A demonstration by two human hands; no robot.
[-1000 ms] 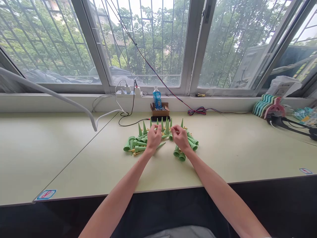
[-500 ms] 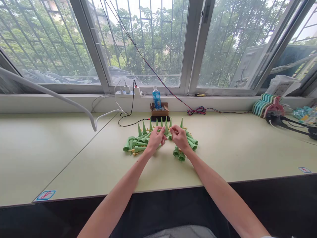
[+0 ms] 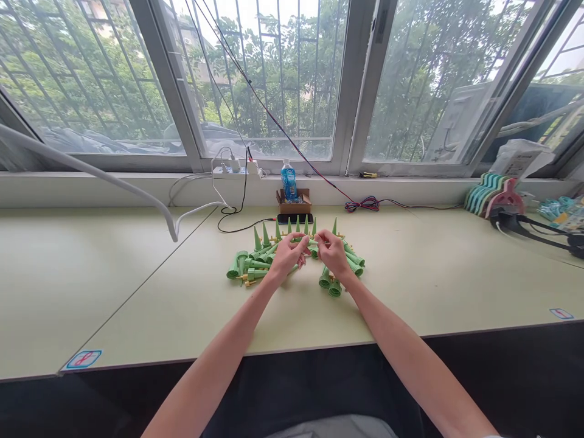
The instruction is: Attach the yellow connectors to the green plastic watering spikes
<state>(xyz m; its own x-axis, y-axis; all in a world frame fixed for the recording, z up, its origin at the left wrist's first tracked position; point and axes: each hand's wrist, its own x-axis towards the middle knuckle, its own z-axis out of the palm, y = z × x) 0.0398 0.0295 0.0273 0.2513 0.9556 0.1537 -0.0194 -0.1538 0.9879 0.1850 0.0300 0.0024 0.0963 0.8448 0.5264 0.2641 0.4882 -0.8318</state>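
Above the worktop, the left hand and right hand face each other, fingertips near one another. The left thumb and forefinger bend close together, the other fingers curling loosely below; the right fingers fold inward with the thumb near the forefinger. A bit of green shows between them, but whether either hand grips it, I cannot tell. Behind the hands stand upright green plastic spikes; more spikes lie tipped over on both sides, among yellow fittings. Farther back, a smartphone lies before a cardboard box.
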